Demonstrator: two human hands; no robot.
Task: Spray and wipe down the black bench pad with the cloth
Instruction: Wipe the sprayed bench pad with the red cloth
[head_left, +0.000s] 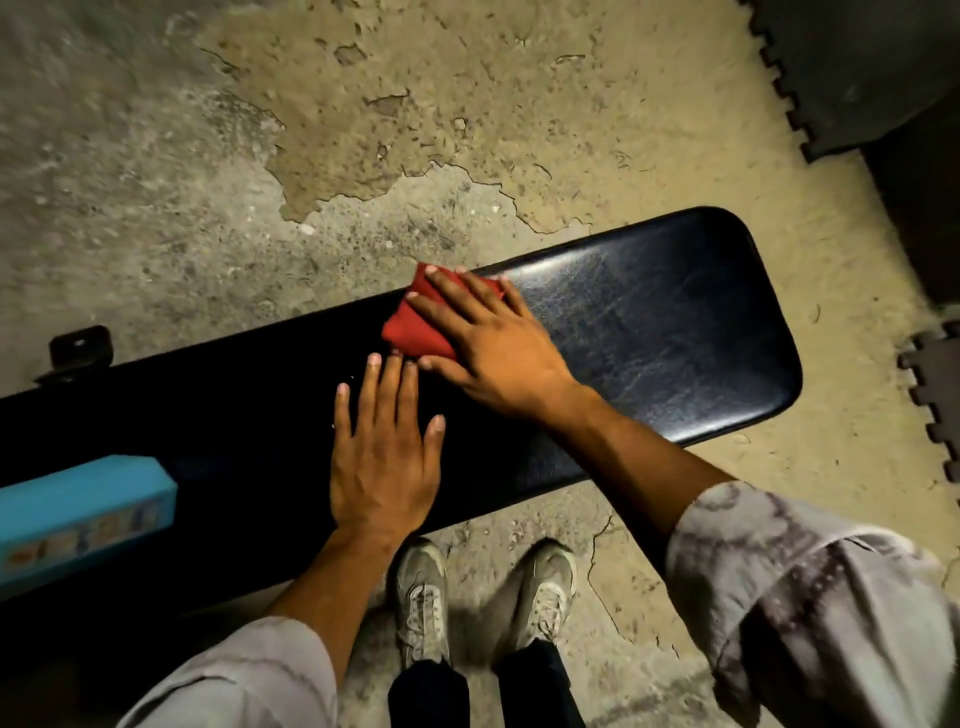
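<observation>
Right hand is spread flat, fingers wide, pressing down on the folded red cloth, which sits near the far edge of the black bench pad. Left hand lies palm down on the bare pad, fingers splayed, holding nothing, its fingertips just beside the cloth. The pad runs long from lower left to upper right, rounded end at the right. A blue box rests on its left end. Pale shoes stand on the cracked concrete floor below.
</observation>
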